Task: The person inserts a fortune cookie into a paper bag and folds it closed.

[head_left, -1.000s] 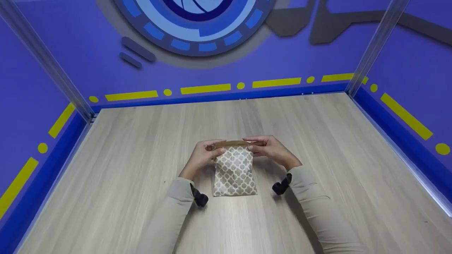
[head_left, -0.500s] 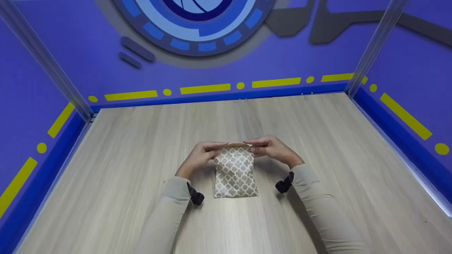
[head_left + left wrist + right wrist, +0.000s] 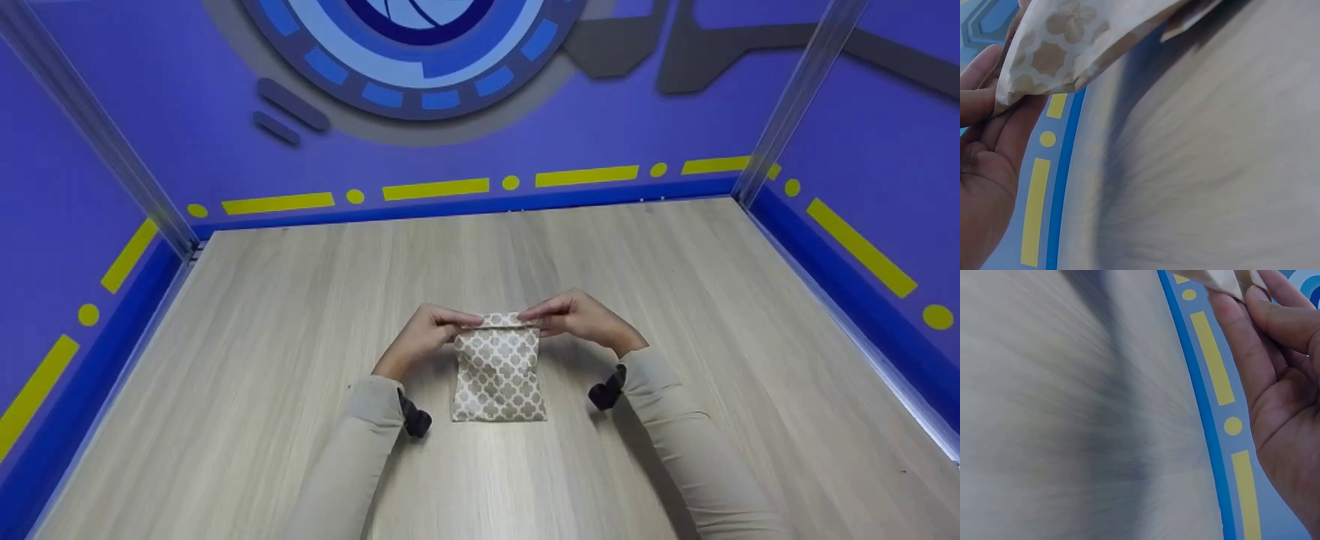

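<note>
A small paper bag (image 3: 498,379), white with a tan quatrefoil pattern, lies in the middle of the table in the head view. Its far end is turned over toward me as a narrow patterned flap (image 3: 501,320). My left hand (image 3: 421,339) pinches the left end of this fold, and my right hand (image 3: 589,324) pinches the right end. In the left wrist view the bag's corner (image 3: 1047,59) sits between thumb and fingers. Thumb and fingers hold the bag's edge (image 3: 1223,281) in the right wrist view too. What is inside the bag is hidden.
The wood-grain table (image 3: 300,315) carries the bag. A blue-purple wall (image 3: 450,169) with yellow dashes stands along the back, with similar panels at left and right. Black wrist cameras (image 3: 417,420) hang beneath both sleeves.
The bag's far edge, which showed brown inner paper, has been folded over toward me, so patterned paper now faces up there. Both hands stayed at the top corners, with the fingers shifting slightly.
</note>
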Demonstrator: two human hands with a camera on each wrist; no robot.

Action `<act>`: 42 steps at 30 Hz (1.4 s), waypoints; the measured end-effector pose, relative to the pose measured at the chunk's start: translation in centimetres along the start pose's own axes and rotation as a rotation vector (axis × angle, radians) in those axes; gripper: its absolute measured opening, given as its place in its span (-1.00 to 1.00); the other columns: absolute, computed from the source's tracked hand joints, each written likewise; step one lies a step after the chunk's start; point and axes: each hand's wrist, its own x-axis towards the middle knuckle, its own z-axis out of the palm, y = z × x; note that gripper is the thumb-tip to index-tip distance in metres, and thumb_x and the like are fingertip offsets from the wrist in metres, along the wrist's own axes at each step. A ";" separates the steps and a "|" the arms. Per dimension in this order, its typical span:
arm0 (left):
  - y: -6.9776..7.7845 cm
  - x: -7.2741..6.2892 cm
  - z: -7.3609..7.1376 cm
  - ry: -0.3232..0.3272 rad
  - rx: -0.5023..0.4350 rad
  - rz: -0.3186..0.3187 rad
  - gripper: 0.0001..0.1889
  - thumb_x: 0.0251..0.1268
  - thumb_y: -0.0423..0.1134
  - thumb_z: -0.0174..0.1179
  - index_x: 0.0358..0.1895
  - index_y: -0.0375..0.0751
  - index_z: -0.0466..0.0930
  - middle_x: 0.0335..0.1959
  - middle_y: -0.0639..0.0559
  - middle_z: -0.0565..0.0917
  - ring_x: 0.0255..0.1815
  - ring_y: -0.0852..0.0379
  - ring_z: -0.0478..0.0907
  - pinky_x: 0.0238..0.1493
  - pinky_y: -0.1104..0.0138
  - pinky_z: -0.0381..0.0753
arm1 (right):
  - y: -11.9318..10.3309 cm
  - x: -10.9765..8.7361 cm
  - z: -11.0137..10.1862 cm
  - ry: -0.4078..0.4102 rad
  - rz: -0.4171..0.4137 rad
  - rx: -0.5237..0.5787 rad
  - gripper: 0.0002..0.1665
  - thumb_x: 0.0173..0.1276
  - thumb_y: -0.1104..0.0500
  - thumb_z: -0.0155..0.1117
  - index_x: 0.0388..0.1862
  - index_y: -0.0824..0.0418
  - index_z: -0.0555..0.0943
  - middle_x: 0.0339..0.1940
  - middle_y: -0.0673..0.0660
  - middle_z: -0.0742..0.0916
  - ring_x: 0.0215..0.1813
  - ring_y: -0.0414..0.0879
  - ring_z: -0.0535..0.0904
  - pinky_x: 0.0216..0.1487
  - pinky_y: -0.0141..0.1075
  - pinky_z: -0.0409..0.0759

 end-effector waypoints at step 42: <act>0.3 0.1 1.4 0.106 -0.025 -0.018 -0.73 0.27 -0.43 0.19 0.02 -0.30 0.65 -0.14 -0.20 0.73 -0.41 0.31 0.54 -0.39 0.49 0.49 | -0.2 0.9 1.8 0.216 0.014 -0.090 -0.66 0.25 0.21 0.36 -0.02 0.34 0.65 -0.03 0.30 0.68 -0.23 -0.18 0.58 -0.21 -0.36 0.57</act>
